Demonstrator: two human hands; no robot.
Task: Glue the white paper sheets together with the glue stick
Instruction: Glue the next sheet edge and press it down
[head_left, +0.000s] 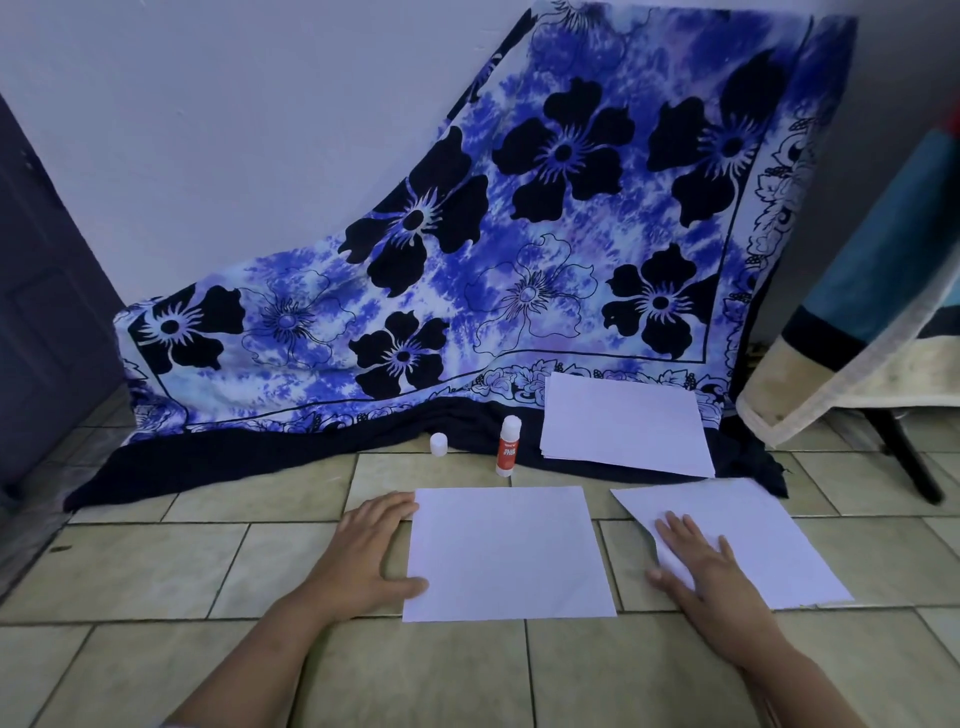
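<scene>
One white sheet lies flat on the tiled floor in front of me. My left hand rests at its left edge, thumb on the paper's lower corner. A second white sheet lies to the right, its left edge slightly lifted. My right hand lies flat on this sheet with fingers spread. Behind the sheets the glue stick stands upright with its cap off. The white cap stands apart to its left. A stack of white sheets rests on the cloth further back.
A blue flowered cloth hangs down the wall and spreads over the floor behind the paper. At the right a table with a draped cloth stands on a dark leg. A dark door is at the left.
</scene>
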